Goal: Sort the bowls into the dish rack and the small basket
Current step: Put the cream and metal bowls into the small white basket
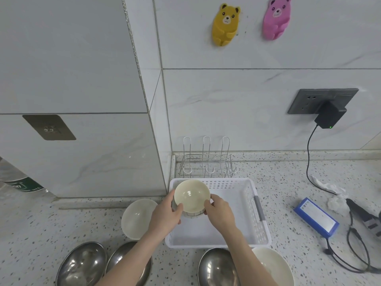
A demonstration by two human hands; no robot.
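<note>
The speckled counter (288, 182) carries everything; the white basket (261, 221) in front of me looks bare inside, the wire dish rack (206, 162) behind it holds nothing; both my hands, left hand (165, 215) and right hand (220, 213), grip one cream bowl (191, 196) by its rim over the basket's far-left corner, probably to steady it on the way in; other bowls wait nearer me.

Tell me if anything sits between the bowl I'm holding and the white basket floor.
Nothing visible does. Both hands, left and right, hold the cream bowl over the white basket's far left corner, and the floor that shows is bare.
</note>
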